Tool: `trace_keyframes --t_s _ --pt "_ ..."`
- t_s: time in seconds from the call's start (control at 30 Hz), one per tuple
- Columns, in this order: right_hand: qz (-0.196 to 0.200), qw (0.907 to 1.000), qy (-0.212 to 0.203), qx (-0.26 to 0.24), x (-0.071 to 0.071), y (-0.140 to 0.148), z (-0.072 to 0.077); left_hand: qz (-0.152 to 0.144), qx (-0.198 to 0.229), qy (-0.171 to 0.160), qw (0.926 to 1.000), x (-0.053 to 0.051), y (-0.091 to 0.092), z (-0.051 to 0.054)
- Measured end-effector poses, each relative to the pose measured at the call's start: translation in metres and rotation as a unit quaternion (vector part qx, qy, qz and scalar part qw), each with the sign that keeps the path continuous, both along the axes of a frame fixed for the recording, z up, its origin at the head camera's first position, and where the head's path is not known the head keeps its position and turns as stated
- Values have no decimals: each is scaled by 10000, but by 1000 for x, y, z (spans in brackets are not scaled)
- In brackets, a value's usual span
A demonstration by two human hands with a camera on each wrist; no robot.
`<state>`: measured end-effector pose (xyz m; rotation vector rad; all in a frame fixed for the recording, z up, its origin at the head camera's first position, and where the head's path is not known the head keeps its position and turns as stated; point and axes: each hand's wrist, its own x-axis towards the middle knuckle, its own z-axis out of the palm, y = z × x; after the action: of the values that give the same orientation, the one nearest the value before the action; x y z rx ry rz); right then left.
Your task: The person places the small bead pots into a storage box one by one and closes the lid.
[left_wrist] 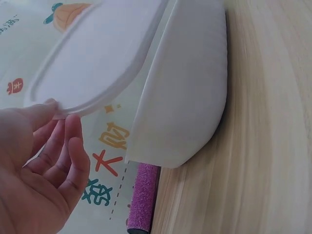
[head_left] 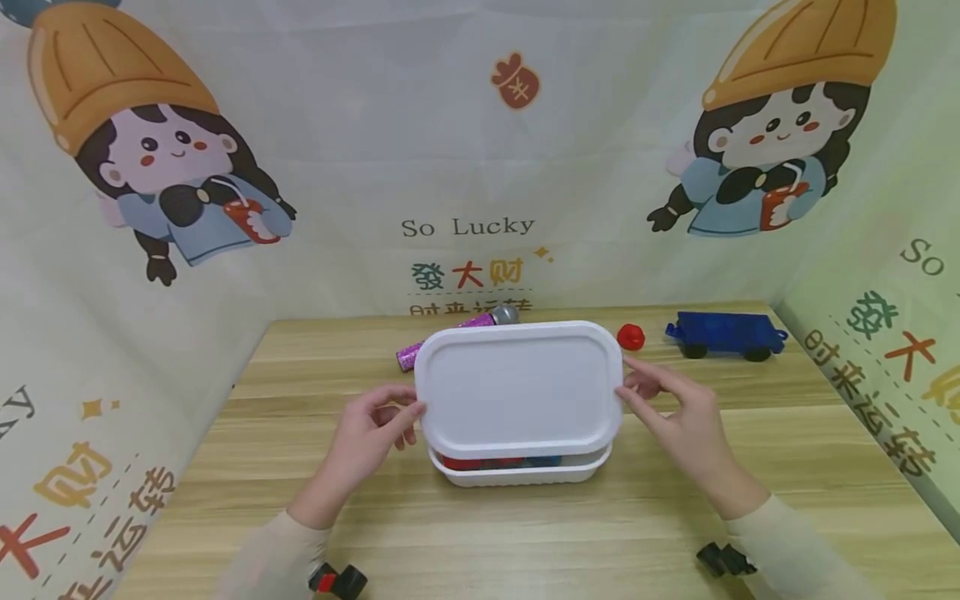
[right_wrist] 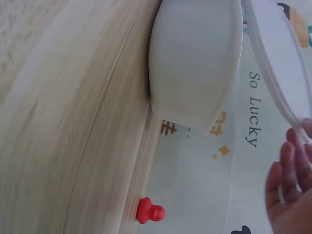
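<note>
A white rounded lid point(head_left: 519, 390) is held up over a white plastic box point(head_left: 521, 477), tilted so its broad face shows in the head view. My left hand point(head_left: 378, 425) pinches the lid's left edge between thumb and fingers. On the opposite edge, my right hand point(head_left: 678, 417) pinches it likewise. Through the gap at the front, red and blue things point(head_left: 510, 462) show inside the box; the lid hides the rest of them. Both wrist views show the lid point(left_wrist: 97, 53) apart from the rim of the box point(right_wrist: 195, 63).
Behind the box lies a purple glittery microphone point(head_left: 411, 357) with a silver head, partly covered by the lid. A small red toy duck point(right_wrist: 146, 210) sits back right, beside a blue toy wagon point(head_left: 726, 333). Printed cloth point(head_left: 337, 208) hangs along the table's back and sides.
</note>
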<state>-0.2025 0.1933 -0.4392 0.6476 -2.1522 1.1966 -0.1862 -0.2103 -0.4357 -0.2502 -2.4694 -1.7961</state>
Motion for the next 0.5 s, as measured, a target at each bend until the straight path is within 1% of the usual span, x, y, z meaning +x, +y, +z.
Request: trace_keyframes --t_s 0.07,0.1,0.13,0.2,0.23,0.3,0.37,0.5 --pt "-22 9982 -596 84 -1 0 -1 66 25 -122 9999 -1 2 -1" --pt "-18 9953 -959 141 -1 1 -1 94 36 -162 9998 -2 4 -2" --pt "-27 9913 -1296 234 -2 1 -1 110 44 -168 9998 -3 5 -2" --pt "8 9801 -1941 409 -3 2 -2 168 -22 -192 9997 -4 6 -4" --pt "23 9745 -2186 502 -4 2 -3 188 -95 -188 9996 -5 6 -5" --pt "81 9655 -2519 652 -7 2 -5 226 -321 -195 9990 -7 6 -8" --pt "177 9595 -2710 752 -9 3 -7 231 -655 -207 9974 -9 6 -10" --pt "324 9526 -2901 861 -12 5 -10 111 -1174 -252 9927 -12 6 -13"
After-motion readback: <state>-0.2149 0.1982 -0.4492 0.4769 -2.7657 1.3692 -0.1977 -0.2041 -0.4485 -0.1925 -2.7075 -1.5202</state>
